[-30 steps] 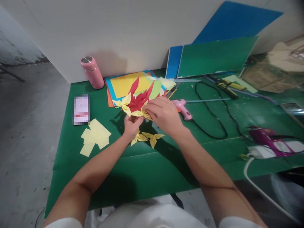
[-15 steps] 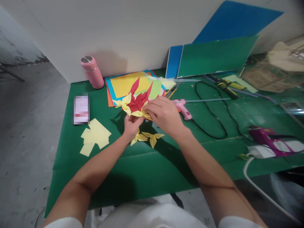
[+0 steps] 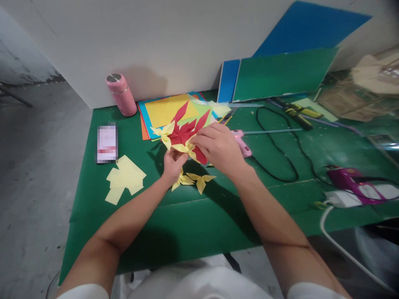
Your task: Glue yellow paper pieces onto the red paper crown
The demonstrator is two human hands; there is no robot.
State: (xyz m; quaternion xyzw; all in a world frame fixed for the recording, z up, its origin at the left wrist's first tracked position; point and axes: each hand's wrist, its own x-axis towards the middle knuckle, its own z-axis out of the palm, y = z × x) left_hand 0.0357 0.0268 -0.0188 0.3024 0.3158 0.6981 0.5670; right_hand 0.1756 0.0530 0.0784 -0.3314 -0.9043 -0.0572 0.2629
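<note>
A red folded-paper flower (image 3: 181,133) is held up over the table, with yellow paper pieces on its near side. My left hand (image 3: 173,165) grips it from below, thumb and fingers closed at its near edge. One yellow folded piece (image 3: 165,133) sits at the flower's left tip. My right hand (image 3: 218,147) pinches a second yellow folded piece (image 3: 188,148) against the red paper; its fingertips partly cover that piece. Below, on the table, lie two more yellow folded pieces, one (image 3: 202,180) fully seen and another (image 3: 181,179) partly behind my left hand.
Pale yellow paper squares (image 3: 126,178) and a phone (image 3: 107,143) lie left. A pink bottle (image 3: 122,95) stands behind them, near coloured sheets (image 3: 168,110). A pink glue gun (image 3: 242,143) with a black cord (image 3: 280,168) lies right, before a purple-and-white power strip (image 3: 358,187).
The red flower has turned and tilted, so more of its right petals show. My right hand has shifted slightly right and now covers more of the glue gun. My left hand stays nearly in place.
</note>
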